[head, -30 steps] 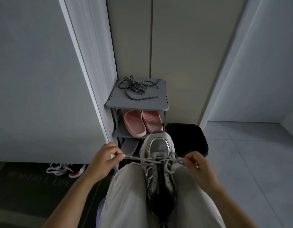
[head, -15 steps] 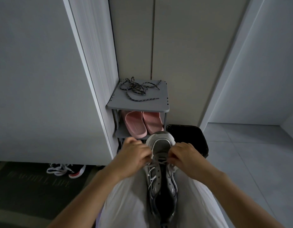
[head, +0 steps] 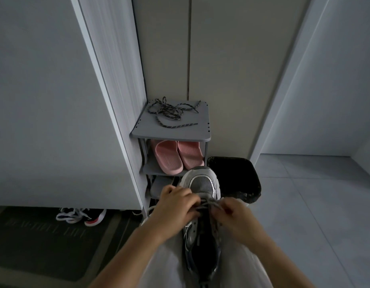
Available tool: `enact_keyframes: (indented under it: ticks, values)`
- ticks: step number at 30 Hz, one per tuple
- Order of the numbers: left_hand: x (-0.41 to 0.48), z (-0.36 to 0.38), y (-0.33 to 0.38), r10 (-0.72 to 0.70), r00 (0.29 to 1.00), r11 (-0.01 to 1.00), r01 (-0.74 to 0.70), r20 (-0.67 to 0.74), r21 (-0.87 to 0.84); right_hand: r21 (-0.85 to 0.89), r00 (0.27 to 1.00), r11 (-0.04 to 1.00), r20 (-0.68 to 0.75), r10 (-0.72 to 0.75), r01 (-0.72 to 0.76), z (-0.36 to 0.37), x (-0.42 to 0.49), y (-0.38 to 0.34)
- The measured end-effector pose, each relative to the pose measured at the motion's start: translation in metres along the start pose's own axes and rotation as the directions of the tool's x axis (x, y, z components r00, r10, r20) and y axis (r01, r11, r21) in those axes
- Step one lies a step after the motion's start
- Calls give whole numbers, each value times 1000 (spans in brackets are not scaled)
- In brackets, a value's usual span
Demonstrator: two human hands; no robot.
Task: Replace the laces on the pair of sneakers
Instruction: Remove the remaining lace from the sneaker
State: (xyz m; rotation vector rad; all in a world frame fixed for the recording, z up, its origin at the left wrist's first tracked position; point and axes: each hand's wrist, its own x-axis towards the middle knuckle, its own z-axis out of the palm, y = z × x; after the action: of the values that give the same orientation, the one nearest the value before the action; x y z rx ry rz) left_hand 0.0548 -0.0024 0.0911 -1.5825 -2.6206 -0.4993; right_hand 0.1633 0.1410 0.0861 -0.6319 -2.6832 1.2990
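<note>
A grey and white sneaker (head: 202, 183) lies toe-forward between my knees on my lap. My left hand (head: 175, 206) and my right hand (head: 234, 215) meet over its lower eyelets, each pinching the light lace (head: 207, 201) that crosses the tongue. The fingertips partly hide the lace. A tangle of dark speckled laces (head: 169, 112) rests on the top of the grey shoe rack (head: 196, 134). Another sneaker with white laces (head: 80, 215) sits on the floor at left, under the cabinet edge.
Pink slippers (head: 178, 156) fill the rack's second shelf. A black bin (head: 242, 175) stands right of the rack, just beyond the sneaker's toe. A dark doormat (head: 45, 235) covers the floor at left; grey tiles (head: 315, 204) stretch to the right.
A second ago my hands were spread apart, pulling the lace ends outward. They have since come together over the front of the sneaker and stay there.
</note>
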Motion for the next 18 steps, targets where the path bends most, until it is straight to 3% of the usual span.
enact_keyframes:
  ticks: [1,2,3,4,5,7,8,10,11,13,15,18]
  values:
    - [2,2,1,-7,1000,1000,7,18,17,252,996,965,-26,86,-77,-9,-1,-2]
    - [4,2,1,-16,999,1000,15,32,18,522,985,840,1,175,-150,-19,-1,-4]
    - [6,2,2,-19,999,1000,19,32,9,670,972,716,36,231,-195,-27,-1,-2]
    - [7,2,3,-20,999,1000,20,31,-3,710,966,671,49,255,-213,-33,0,0]
    - [7,1,3,-16,999,999,17,28,-29,636,962,737,26,273,-226,-37,3,5]
    - [5,-1,2,-18,1000,986,22,22,-168,241,963,955,-162,217,-175,-41,11,21]
    - [3,-3,0,-30,999,964,34,22,-264,45,955,990,-261,143,-136,-39,14,25]
    - [-1,-6,-2,-67,997,902,79,42,-425,-89,927,995,-365,-84,55,-32,15,19]
    - [-2,-8,-2,-86,994,870,105,60,-482,-139,916,974,-339,-215,177,-27,14,12]
    - [-2,-9,0,-113,991,824,132,70,-551,-295,886,870,-127,-445,395,-15,14,-1]
    - [-2,-6,-2,-124,991,819,136,60,-558,-391,866,793,25,-500,468,-8,15,-7]
    - [-5,-9,-11,-126,991,863,130,41,-488,-465,859,747,61,-509,475,-10,23,-7]
